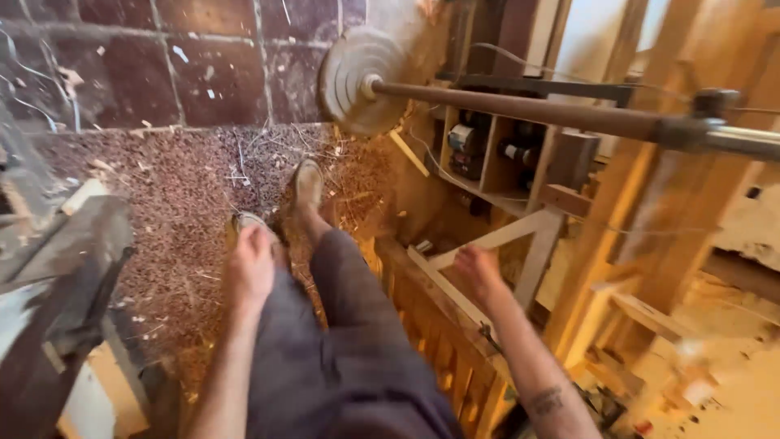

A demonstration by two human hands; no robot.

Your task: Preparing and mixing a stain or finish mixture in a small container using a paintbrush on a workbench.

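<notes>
At the centre of the frame, the person's two bare hands hang forward over their own legs in grey trousers [349, 341]. The left hand [250, 268] hovers above the left shoe [248, 221], holding nothing; its fingers are blurred, so I cannot tell whether they are spread or pressed together. The right hand [478, 272] reaches toward a pale slanted wooden brace [496, 240] of the wooden frame [455, 341] just beside the legs; its fingers seem loosely curled, with nothing pinched, though blur hides whether it touches the wood. The posture suggests both arms are held out for balance while the feet stand on the shavings.

In the upper middle of the frame, a long brown rod [528, 110] runs from a metal fitting [715, 122] at the right edge to a pale round disc [357, 77], set level, probably so it can turn freely above the floor. Below the rod, an open wooden cubby shelf [487, 154] holds what look like small spools and dark jars, one to each compartment. Wood shavings [179, 195] carpet the lower left floor, giving way to dark tiles [162, 57] in the upper left. A dark blurred bench [57, 276] fills the left edge.
</notes>
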